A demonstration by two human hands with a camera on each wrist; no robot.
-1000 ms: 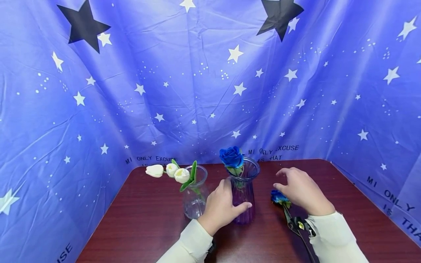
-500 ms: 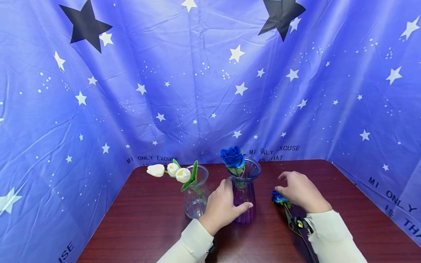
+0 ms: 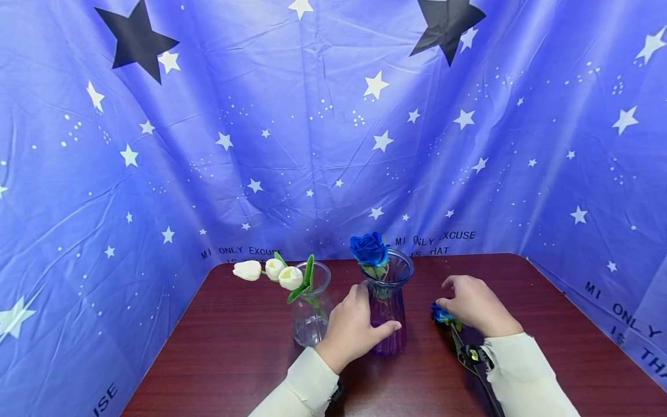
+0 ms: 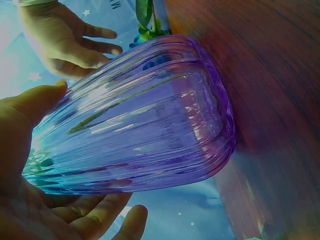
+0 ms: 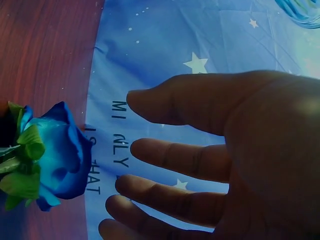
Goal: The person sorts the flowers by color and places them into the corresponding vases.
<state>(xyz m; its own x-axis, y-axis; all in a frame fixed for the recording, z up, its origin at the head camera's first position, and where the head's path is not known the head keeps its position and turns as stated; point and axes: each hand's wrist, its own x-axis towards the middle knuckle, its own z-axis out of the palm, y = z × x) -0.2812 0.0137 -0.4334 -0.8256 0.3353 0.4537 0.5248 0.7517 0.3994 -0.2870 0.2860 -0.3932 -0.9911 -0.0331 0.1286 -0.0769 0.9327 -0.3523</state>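
My left hand (image 3: 348, 329) grips the purple glass vase (image 3: 388, 310), its thumb on the near side. In the left wrist view, thumb and fingers lie on either side of the ribbed glass (image 4: 145, 125). A blue rose (image 3: 369, 249) stands in that vase, its bloom above the rim and its stem showing through the glass. My right hand (image 3: 476, 304) hovers at the right, over a second blue rose (image 3: 442, 314) lying on the table. The right wrist view shows the fingers spread and holding nothing, with the rose's bloom (image 5: 62, 150) beyond the fingertips.
To the left of my left hand stands a clear glass vase (image 3: 307, 324) with white tulips (image 3: 289, 278) leaning out leftward. All of it is on a dark red wooden table (image 3: 219, 347). A blue star-print cloth (image 3: 312, 145) surrounds the table's back and sides.
My right hand has sunk slightly toward the rose lying on the table. My left hand keeps its grip on the purple vase. The head view has shifted a little.
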